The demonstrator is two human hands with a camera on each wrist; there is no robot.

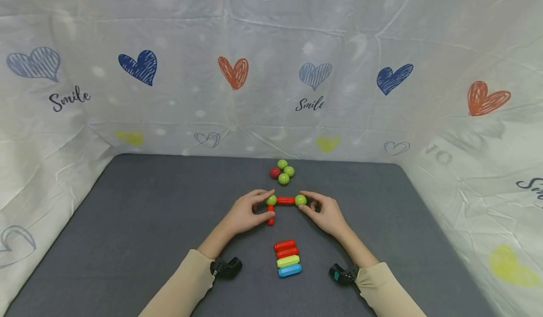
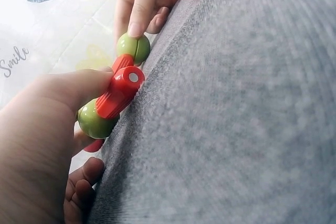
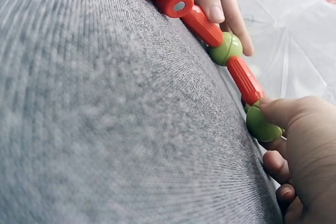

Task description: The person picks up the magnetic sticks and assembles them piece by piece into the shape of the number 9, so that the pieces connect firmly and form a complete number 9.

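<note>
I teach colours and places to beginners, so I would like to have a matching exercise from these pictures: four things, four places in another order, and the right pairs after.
Things
1. left hand
2. right hand
3. blue rod
4. red ball

Places
A. beside three loose green balls
B. at the corner ball, where two red rods meet
C. nearest the person in the row of four loose rods
D. at the end ball, joined to only one rod

Pairs: 1-B, 2-D, 3-C, 4-A
</note>
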